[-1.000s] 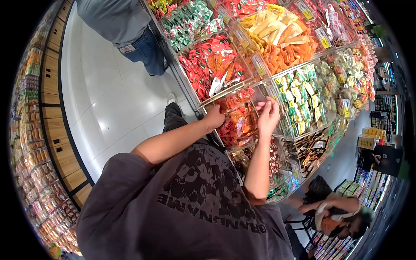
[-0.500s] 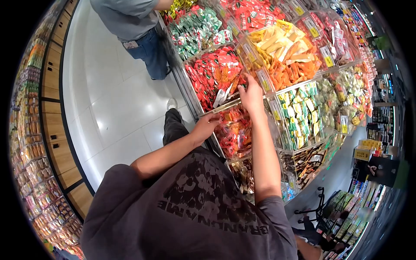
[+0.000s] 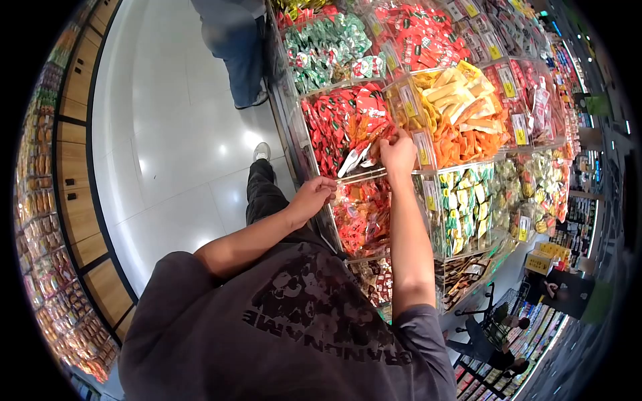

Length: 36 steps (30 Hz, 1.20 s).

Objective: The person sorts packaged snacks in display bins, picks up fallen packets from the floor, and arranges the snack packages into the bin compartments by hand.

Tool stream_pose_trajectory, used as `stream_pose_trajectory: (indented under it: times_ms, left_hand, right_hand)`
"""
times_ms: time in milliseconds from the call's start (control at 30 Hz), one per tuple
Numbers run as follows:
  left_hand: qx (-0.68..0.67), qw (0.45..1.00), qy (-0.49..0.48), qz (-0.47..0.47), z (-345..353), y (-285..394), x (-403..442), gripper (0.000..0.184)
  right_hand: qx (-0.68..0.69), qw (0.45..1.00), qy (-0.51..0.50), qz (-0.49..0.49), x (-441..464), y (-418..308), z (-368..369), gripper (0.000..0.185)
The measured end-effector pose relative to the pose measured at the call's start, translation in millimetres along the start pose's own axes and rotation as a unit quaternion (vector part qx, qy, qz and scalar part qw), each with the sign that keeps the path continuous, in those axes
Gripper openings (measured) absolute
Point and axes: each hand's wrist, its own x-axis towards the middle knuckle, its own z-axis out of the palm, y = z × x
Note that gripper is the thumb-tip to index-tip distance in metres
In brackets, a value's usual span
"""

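My right hand [image 3: 398, 156] is at the near right corner of a clear bin of red snack packets [image 3: 342, 120]. Its fingers are bent and pinched around a reddish packet there, partly hidden by the hand. White-ended packets [image 3: 351, 162] lie just left of these fingers. My left hand [image 3: 315, 199] is lower and to the left, beside the front end of the clear divider [image 3: 361, 176]. Its fingers are curled together; what they hold, if anything, is too small to make out. Below the divider sits another bin of red-orange wrapped pieces [image 3: 361, 217].
Yellow and orange packets [image 3: 461, 100] fill the bin to the right, with green-and-white packets [image 3: 466, 207] below it. Green packets [image 3: 328, 50] lie farther up. Another person [image 3: 237, 53] stands in the tiled aisle [image 3: 180, 134]. Stocked shelves [image 3: 40, 220] line the far left.
The view has shifted, so the bins sit farther right and lower. My right hand remains at the same bin corner, its fingers drawn in slightly. The other person appears farther up.
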Motion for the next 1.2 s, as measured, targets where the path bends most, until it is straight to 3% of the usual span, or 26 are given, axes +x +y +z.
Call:
stream_pose_trajectory:
  times_ms: [167,233,300,433,500,567,633,700,767,833,900,967,1033,1200]
  left_hand:
    - [0.004,0.999,0.011,0.033,2.6,10.1,-0.3,0.021]
    - [0.012,0.999,0.014,0.046,5.1,15.1,-3.5,0.022]
    - [0.06,0.991,-0.02,0.118,6.0,25.4,-3.1,0.02]
    - [0.093,0.955,-0.035,0.278,28.2,61.0,-8.7,0.031]
    - [0.113,0.95,-0.062,0.284,44.1,87.2,-19.8,0.037]
    - [0.133,0.943,-0.089,0.29,51.0,102.3,-25.7,0.043]
    - [0.225,0.928,-0.174,0.24,54.0,110.3,-26.8,0.047]
    - [0.209,0.933,-0.152,0.25,61.6,104.3,-32.5,0.049]
    - [0.104,0.974,-0.128,0.154,66.1,99.7,-35.8,0.047]
    - [0.031,0.986,-0.099,0.132,65.4,82.8,-34.7,0.038]
    - [-0.157,0.986,-0.056,-0.015,60.2,64.1,-33.3,0.03]
    - [-0.149,0.985,-0.078,-0.041,44.0,25.5,-11.7,0.031]
    - [-0.203,0.966,-0.083,-0.135,38.4,-6.4,-6.1,0.024]
    - [-0.178,0.968,-0.06,-0.167,38.9,-34.7,-12.1,0.019]
  right_hand:
    - [0.091,0.994,0.048,-0.043,-22.1,6.6,-17.9,0.026]
    - [0.138,0.982,0.118,-0.053,-39.8,0.0,-32.3,0.025]
    - [0.177,0.976,0.117,-0.045,-53.8,0.8,-48.6,0.025]
    - [0.278,0.957,0.045,-0.064,-81.3,2.9,-82.2,0.021]
    - [0.287,0.951,-0.067,-0.095,-91.7,-0.4,-98.9,0.021]
    - [0.28,0.95,-0.089,-0.103,-104.4,-12.3,-111.4,0.022]
    - [0.288,0.94,-0.129,-0.131,-110.9,-12.9,-114.7,0.023]
    - [0.339,0.924,-0.137,-0.115,-116.0,-5.9,-105.9,0.023]
    - [0.404,0.904,-0.108,-0.088,-123.7,-5.4,-99.3,0.025]
    - [0.416,0.901,-0.101,-0.078,-134.1,6.3,-95.7,0.031]
    - [0.342,0.922,-0.175,-0.043,-148.5,14.2,-99.8,0.035]
    - [0.354,0.914,-0.194,-0.042,-154.4,39.3,-81.7,0.033]
    - [0.33,0.918,-0.212,0.061,-161.3,50.3,-76.2,0.032]
    - [0.285,0.944,-0.161,0.04,-164.7,86.0,-47.9,0.026]
